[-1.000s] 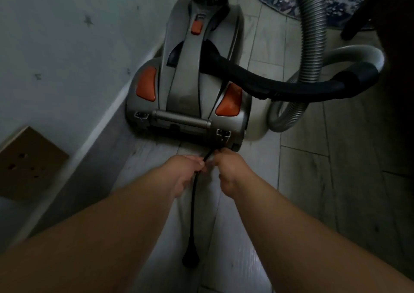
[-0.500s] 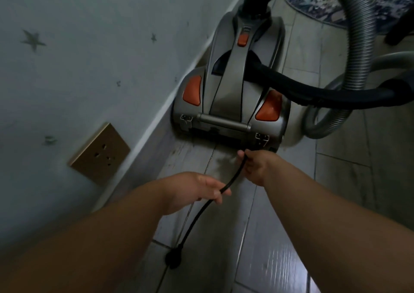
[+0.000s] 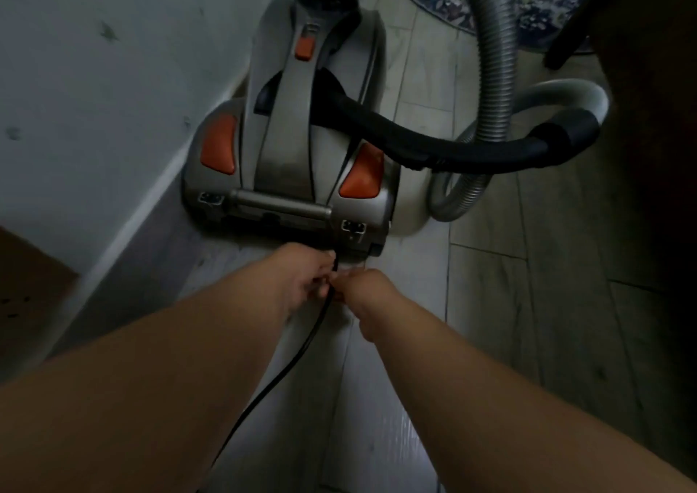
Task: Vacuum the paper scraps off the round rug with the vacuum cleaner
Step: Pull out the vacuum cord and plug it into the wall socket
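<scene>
Two grips clenched on power cord (image 3: 301,353) | left hand (image 3: 301,277), right hand (image 3: 364,298) | behind vacuum cleaner (image 3: 286,145) (labels (image 3: 353,226) blurred)

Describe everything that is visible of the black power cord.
The power cord is thin, black and smooth, like rubber. It leaves the rear of the grey canister vacuum cleaner, passes between the left hand and the right hand, which both pinch it, then trails over the pale floor beside the left forearm to the bottom edge. No plug shows.

The wall (image 3: 94,77) closes your left, the vacuum cleaner (image 3: 286,134) the centre; hose (image 3: 494,58) and black handle (image 3: 471,153) loop upper right, power cord (image 3: 280,375) trails lower centre. Open floor (image 3: 490,304) at right.
</scene>
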A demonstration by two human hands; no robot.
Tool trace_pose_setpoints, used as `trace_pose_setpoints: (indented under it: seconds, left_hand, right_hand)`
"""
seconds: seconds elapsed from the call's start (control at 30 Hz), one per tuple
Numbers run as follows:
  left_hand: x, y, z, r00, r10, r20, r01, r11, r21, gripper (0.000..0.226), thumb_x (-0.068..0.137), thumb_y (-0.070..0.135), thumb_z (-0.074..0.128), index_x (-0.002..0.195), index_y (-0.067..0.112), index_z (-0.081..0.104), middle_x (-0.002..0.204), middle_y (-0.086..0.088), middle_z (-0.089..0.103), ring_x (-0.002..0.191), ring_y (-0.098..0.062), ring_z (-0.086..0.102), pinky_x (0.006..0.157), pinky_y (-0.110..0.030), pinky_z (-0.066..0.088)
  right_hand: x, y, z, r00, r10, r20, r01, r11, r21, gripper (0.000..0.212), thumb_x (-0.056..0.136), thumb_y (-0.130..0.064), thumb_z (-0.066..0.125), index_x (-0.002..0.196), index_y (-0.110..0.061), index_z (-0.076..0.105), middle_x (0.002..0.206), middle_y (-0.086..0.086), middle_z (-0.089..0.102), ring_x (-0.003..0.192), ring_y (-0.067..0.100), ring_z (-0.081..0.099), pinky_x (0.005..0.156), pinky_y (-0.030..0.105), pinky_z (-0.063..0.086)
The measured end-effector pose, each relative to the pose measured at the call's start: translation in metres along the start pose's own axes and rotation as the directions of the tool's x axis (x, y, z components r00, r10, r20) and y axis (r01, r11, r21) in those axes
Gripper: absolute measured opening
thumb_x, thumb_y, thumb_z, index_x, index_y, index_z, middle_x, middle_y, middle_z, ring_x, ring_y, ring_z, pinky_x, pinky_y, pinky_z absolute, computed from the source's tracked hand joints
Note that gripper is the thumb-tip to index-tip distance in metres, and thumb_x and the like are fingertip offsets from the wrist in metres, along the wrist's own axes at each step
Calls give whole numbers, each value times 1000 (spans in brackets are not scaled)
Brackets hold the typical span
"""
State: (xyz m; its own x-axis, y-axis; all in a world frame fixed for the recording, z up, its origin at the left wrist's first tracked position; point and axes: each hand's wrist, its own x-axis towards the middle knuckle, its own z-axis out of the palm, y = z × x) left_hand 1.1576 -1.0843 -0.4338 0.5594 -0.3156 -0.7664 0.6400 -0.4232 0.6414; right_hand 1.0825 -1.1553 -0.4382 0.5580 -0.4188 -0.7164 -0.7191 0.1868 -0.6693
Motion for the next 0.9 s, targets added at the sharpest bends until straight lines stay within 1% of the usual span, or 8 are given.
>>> trace_pose_setpoints:
  seconds: [0.07, 0.17, 0.3, 0.37, 0.43, 0.53, 0.63, 0.9]
  left_hand:
    - [9, 1, 8, 999, -39, -4, 39, 997, 64, 22, 99, 16, 46, 78, 13, 52, 76, -3, 55, 61, -12, 49, 46, -23, 34]
    - [21, -3, 13, 996, -91, -1, 90, 992, 89, 29, 101, 13, 42, 72, 11, 49, 70, -3, 53, 57, -13, 45, 44, -21, 37]
    - [35, -7, 14, 994, -108, 7, 108, 993, -51, 25, 101, 3, 37, 87, 2, 58, 65, -3, 60, 52, -9, 57, 52, -18, 45]
    - [35, -10, 12, 994, -106, 26, 108, 992, -72, 26, 101, 2, 34, 108, -1, 60, 75, -3, 59, 56, -8, 59, 51, -18, 47]
    - [35, -15, 9, 994, -102, 50, 107, 990, -94, 29, 100, 1, 32, 102, 6, 60, 80, -6, 57, 64, -15, 55, 53, -25, 48]
    - [26, -20, 4, 998, -66, 23, 69, 990, -123, 31, 97, -2, 32, 85, 10, 58, 77, -7, 57, 65, -16, 53, 52, -26, 45]
    - [9, -25, -7, 1000, -7, 19, 9, 993, -115, 25, 98, 0, 37, 96, 11, 59, 76, -6, 60, 63, -14, 56, 39, -16, 38]
    - [-48, -37, -54, 972, 151, 182, -136, 987, -91, 25, 98, 4, 42, 96, 7, 66, 67, -2, 58, 60, -10, 59, 53, -19, 39]
  right_hand:
    - [1, 3, -2, 1000, -28, 6, 28, 999, -45, 26, 100, -19, 57, 114, -1, 68, 125, 21, 66, 106, 33, 65, 73, 28, 49]
    - [-1, 2, -5, 996, -39, 78, 51, 986, -159, 36, 103, -23, 53, 131, -2, 61, 133, 17, 62, 124, 32, 57, 99, 34, 46]
    - [2, 1, -13, 999, -45, -29, 39, 979, -198, 31, 100, -19, 52, 123, -3, 65, 121, 16, 67, 95, 26, 61, 88, 36, 51]
    - [3, -3, -16, 997, -38, -68, 31, 994, -102, 32, 100, -11, 48, 128, -1, 59, 105, 11, 62, 81, 16, 54, 82, 31, 53]
    - [1, -10, -15, 998, 15, -67, -8, 994, 111, 31, 100, -3, 47, 128, 1, 57, 91, 6, 59, 76, 14, 54, 71, 21, 51]
    - [-5, -21, -11, 997, 71, -23, -58, 933, 354, 37, 103, -6, 46, 139, 1, 48, 123, 9, 61, 122, 25, 54, 101, 35, 42]
    - [-8, -26, -3, 995, 88, -47, -58, 895, 443, 40, 105, -12, 47, 143, -1, 45, 142, 12, 52, 128, 23, 47, 98, 35, 35]
    - [-17, -34, 12, 991, 103, -86, -38, 831, 555, 39, 105, -11, 46, 143, -4, 45, 142, 13, 51, 137, 26, 42, 105, 39, 35]
